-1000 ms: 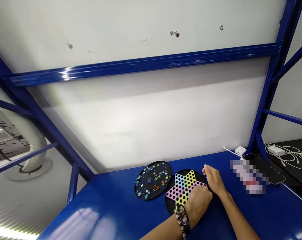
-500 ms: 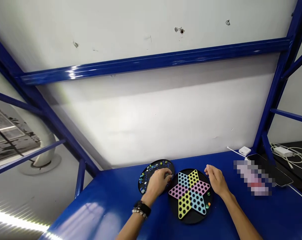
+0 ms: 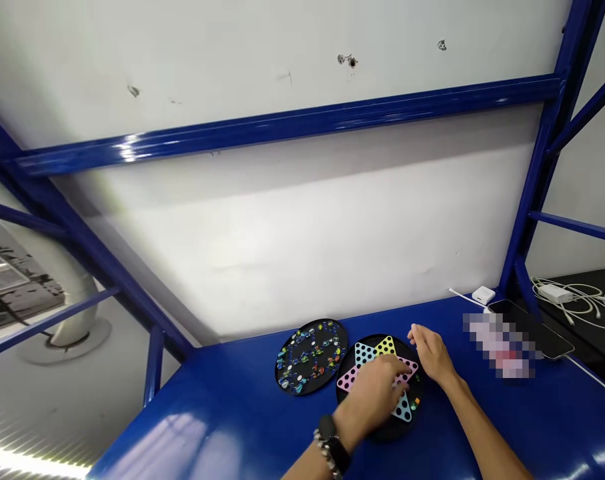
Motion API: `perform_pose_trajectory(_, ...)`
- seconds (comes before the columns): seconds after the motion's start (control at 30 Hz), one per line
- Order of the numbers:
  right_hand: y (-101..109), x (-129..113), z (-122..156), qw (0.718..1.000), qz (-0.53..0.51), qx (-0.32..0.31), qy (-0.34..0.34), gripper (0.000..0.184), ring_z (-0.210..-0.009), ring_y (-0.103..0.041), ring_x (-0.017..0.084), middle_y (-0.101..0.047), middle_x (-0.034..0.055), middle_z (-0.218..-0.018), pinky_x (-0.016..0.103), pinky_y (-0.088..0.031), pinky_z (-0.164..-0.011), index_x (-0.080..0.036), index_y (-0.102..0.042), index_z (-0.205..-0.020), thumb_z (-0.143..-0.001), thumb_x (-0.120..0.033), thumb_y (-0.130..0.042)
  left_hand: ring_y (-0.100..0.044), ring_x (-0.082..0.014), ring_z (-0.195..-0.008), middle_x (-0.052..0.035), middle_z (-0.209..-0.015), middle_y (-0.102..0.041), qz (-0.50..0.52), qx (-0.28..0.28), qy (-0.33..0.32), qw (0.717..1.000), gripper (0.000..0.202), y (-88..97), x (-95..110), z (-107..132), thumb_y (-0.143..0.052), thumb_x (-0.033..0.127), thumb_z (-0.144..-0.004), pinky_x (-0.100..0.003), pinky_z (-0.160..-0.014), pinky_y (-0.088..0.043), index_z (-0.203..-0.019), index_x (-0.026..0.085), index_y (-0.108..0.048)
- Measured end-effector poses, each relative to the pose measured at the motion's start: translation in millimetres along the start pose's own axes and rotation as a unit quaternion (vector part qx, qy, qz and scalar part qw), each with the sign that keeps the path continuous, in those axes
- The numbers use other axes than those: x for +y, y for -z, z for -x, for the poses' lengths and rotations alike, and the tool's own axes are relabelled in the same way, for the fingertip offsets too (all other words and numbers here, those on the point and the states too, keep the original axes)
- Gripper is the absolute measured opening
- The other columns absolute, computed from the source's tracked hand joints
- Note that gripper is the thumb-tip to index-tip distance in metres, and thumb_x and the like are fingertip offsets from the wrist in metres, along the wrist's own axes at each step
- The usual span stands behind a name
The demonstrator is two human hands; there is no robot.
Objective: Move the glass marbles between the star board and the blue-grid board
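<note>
Left hand (image 3: 369,400) curled over Chinese checkers board (image 3: 385,348), any pinch hidden; right hand (image 3: 432,353) loosely spread beside board rim; marbles (image 3: 298,383) on black tray (image 3: 328,385) just left.

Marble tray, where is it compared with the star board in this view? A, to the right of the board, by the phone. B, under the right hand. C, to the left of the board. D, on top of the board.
C. In the head view, the marble tray lies on the table to the left of the star board, which the left hand is partly covering.
</note>
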State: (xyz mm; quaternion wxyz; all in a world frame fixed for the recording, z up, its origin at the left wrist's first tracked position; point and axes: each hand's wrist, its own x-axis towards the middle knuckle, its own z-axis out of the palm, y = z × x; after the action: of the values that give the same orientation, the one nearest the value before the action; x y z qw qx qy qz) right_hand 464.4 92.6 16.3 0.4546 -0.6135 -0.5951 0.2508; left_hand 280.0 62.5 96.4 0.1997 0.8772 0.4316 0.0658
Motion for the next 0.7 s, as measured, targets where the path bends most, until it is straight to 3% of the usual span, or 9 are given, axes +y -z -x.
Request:
perform_pose_trajectory(0.1,0.0,4.2,-2.4,1.000,-0.006,0.002,-0.008,0.063,-0.081,-0.069,0.024,-0.074,0.0062,-0.080,0.031,-0.048,-0.073,-0.024,-0.063,-0.078,-0.099,-0.067,-0.022,-0.071,-0.0266,-0.103,-0.0109,-0.112,-0.075,-0.103,-0.094,-0.015,0.990,0.022,-14.6,31.8,-13.6,-0.062,0.021,-0.088,-0.035,-0.089,-0.054,-0.108,0.020,-0.071)
perform_pose_trajectory(0.23,0.1,4.3,-3.7,1.000,-0.013,-0.001,-0.013,0.063,-0.081,-0.068,0.024,-0.073,0.0066,-0.081,0.031,-0.049,-0.071,-0.024,-0.064,-0.079,-0.098,-0.068,-0.023,-0.073,-0.0270,-0.092,-0.0117,-0.099,-0.076,-0.156,-0.134,0.013,0.978,0.018,-18.4,40.9,-24.2,-0.061,0.014,-0.088,-0.032,-0.077,-0.054,-0.102,0.017,-0.070)
perform_pose_trajectory(0.43,-0.5,-2.0,-1.3,1.000,-0.004,0.000,0.008,0.061,-0.080,-0.068,0.023,-0.074,0.0065,-0.081,0.032,-0.048,-0.075,-0.024,-0.063,-0.077,-0.099,-0.065,-0.024,-0.071,-0.0241,-0.089,-0.0108,-0.101,-0.072,-0.191,-0.066,0.017,0.979,0.017,-24.7,28.3,-27.3,-0.053,0.016,-0.094,-0.032,-0.073,-0.052,-0.107,0.016,-0.065)
perform_pose_trajectory(0.7,-1.3,-1.0,0.0,1.000,0.003,-0.003,0.000,0.061,-0.083,-0.068,0.024,-0.075,0.0061,-0.084,0.033,-0.049,-0.076,-0.025,-0.062,-0.077,-0.099,-0.066,-0.023,-0.067,-0.0234,-0.086,-0.0115,-0.094,-0.068,-0.259,-0.022,-0.048,0.964,0.018,-61.3,18.9,-36.2,-0.058,0.008,-0.089,-0.032,-0.068,-0.053,-0.101,0.016,-0.069)
